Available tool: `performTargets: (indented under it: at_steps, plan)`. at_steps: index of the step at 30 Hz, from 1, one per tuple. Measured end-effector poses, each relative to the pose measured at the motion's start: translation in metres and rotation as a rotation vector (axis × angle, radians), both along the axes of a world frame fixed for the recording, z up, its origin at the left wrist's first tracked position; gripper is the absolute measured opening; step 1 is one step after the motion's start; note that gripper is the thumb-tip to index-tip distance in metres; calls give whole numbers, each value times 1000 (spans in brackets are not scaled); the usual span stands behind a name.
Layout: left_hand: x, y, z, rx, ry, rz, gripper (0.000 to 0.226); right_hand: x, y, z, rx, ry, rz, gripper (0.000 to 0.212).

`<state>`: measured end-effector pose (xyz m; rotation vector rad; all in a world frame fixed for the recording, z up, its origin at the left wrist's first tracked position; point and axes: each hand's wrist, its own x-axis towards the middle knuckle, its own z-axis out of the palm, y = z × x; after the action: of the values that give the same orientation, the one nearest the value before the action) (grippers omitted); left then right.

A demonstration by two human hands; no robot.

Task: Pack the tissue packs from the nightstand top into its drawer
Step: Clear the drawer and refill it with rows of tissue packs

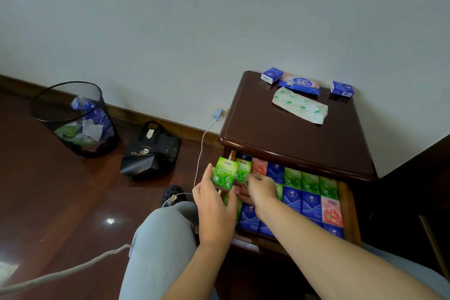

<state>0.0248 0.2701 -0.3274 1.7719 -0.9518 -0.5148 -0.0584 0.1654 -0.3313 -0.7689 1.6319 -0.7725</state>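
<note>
Head view: left hand (214, 204) grips green tissue pack (224, 173) over drawer (350, 212) left edge; right hand (261, 189) fingers down among packed rows, grip can't tell. Risk: tight gap, pack jams/tips neighbours. Four packs (300, 105) on nightstand top (280, 134).

1. A green tissue pack (224, 173) stands upright at the drawer's front left corner, held there.
2. A second green pack (242, 170) stands upright just beside it.
3. The open drawer (349, 212) holds rows of blue, green and pink packs lying flat.
4. Two small blue packs (271, 75) (342, 89), a blue-and-pink pack (300, 84) and a white-and-green pack (300, 105) lie at the back of the dark wooden nightstand top (280, 134).
</note>
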Motion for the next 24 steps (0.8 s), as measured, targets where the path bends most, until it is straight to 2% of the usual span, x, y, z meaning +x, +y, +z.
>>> performTargets:
  at_steps: [3,6,7,10,14,18,20,24]
  plan:
    - [-1,1,1,-3,3,-10,85,-10,10,14,-111,31,45,26]
    - [-3,1,2,14,-25,-58,85,-15,24,29,-100,-209,204,32]
    - [-3,1,2,24,-38,-85,85,-16,27,31,-82,-218,270,38]
    - [-3,1,4,78,-149,-148,86,-20,32,29,-114,-103,293,46]
    - [-4,-3,2,78,-428,-261,79,-38,23,25,-95,-81,101,25]
    - [0,-20,1,67,-553,-373,70,-60,7,16,-98,187,62,32]
    - [1,-33,0,143,-694,-461,70,-64,0,11,-140,299,98,34]
    - [4,-50,-8,357,-866,-600,81,-61,-8,-1,-176,366,154,30]
